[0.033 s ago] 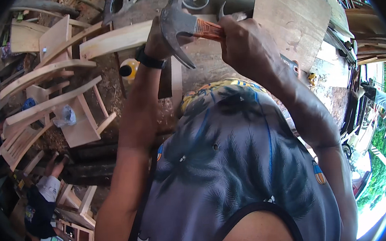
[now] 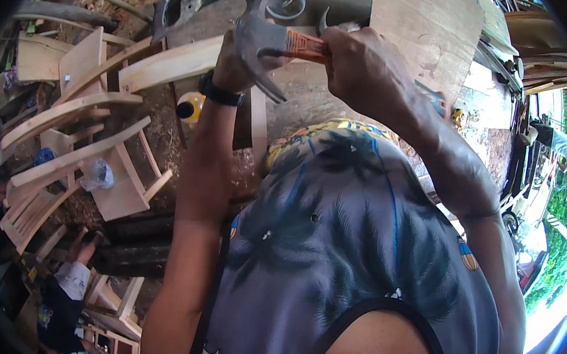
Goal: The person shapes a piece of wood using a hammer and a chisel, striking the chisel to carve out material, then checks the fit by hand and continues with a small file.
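My right hand (image 2: 364, 62) is closed round the orange-and-black handle of a claw hammer (image 2: 261, 41). The hammer's grey metal head hangs at the left end of the handle, in front of my left hand (image 2: 230, 67). A black band circles my left wrist. That hand is beside the right end of a pale, curved wooden piece (image 2: 169, 64) on the bench. The hammer head hides most of its fingers, so whether it grips the wood does not show. Just beyond my right hand a curved metal tip (image 2: 323, 18) sticks up.
A round clear plastic tub (image 2: 286, 3) and a handsaw (image 2: 174, 10) lie at the far side. Left of my forearm stands a yellow bottle with a black cap (image 2: 190, 107). Unfinished wooden chairs (image 2: 119, 184) crowd the left, near another person (image 2: 61, 297). A plywood sheet (image 2: 428, 23) lies right.
The view has shifted very slightly, so the bench things appear a little lower. My grip on the hammer and the places of both hands look the same.
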Demonstrator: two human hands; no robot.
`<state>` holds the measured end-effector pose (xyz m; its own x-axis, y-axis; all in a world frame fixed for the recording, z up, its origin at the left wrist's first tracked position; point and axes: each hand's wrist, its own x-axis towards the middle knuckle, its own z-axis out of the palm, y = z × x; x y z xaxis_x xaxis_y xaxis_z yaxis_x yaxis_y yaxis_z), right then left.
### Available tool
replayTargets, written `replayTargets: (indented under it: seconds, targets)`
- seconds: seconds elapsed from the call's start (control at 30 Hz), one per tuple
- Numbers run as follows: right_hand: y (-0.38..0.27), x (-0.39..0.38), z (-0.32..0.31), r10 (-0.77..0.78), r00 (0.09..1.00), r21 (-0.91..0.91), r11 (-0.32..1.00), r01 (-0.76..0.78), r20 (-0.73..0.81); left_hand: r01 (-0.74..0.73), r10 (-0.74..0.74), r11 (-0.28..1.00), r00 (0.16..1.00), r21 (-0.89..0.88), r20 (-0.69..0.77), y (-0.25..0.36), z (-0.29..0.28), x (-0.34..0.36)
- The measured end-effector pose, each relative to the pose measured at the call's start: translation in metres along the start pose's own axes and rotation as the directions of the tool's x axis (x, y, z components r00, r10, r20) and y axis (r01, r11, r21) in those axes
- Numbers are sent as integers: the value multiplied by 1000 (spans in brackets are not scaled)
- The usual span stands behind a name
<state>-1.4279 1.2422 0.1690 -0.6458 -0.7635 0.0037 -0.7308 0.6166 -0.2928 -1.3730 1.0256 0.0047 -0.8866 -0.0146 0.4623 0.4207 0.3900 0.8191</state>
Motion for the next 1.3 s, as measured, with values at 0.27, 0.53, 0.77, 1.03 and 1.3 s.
replayTargets:
  seconds: [0.27,0.53,0.77,1.03,1.3]
  targets:
    - [5,1,-8,-5,995,248,968,30,-100,-27,-103,949,914,-314,-392,36,14,28]
    - [-12,12,-28,-90,983,573,802,166,-159,-87,104,990,983,-114,150,55,2,52]
    - [13,-4,-16,147,974,493,869,-43,-174,177,-177,984,984,-5,-37,66,-5,27]
    - [33,-33,-17,285,957,514,829,-220,-50,793,-666,389,593,468,-452,25,77,-65]
    - [41,-40,-6,338,941,563,782,-269,-20,601,-389,719,764,348,-515,-4,70,-76]
